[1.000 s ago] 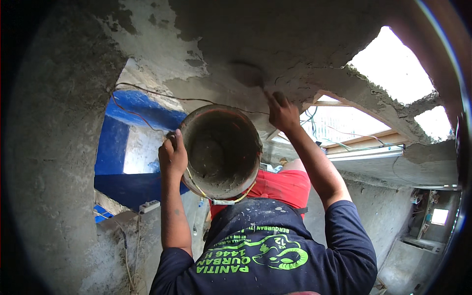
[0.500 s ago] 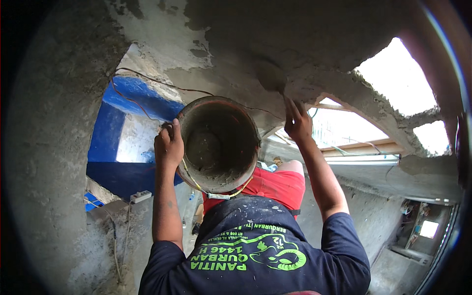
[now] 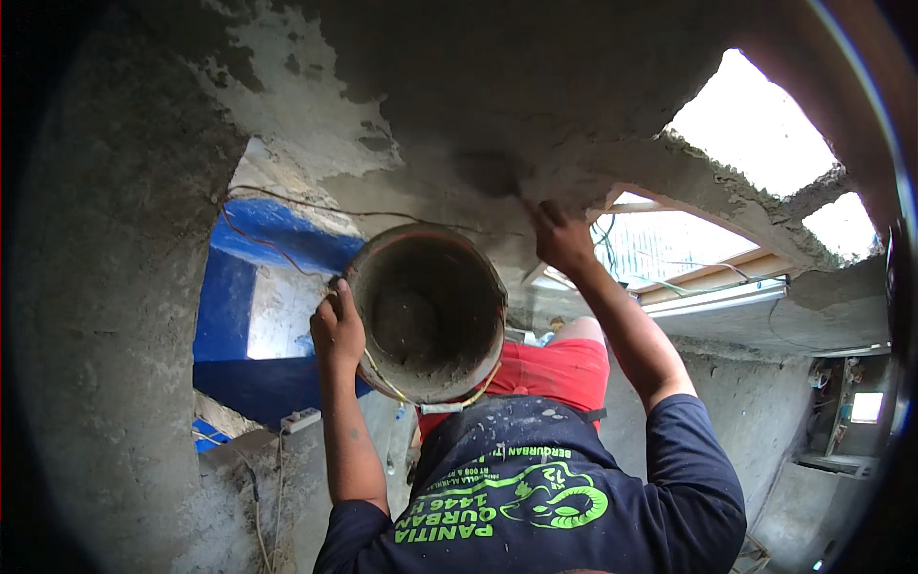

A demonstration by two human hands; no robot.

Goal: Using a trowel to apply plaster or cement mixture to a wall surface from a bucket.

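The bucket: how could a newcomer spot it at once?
Start at the dark shirt at bottom centre, then look up to the red shorts. Above and left of them is the bucket, its rim held by the person's left hand. Its round, open mouth, grey-smeared inside, and thin handle with a pale grip set it apart.

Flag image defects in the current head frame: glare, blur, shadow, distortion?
Head view: the top-right opening is blown out white; head view: the trowel in the right hand is smeared, likely motion, and dark against shadowed plaster; head view: black corners, a bright flare arc down the right edge.
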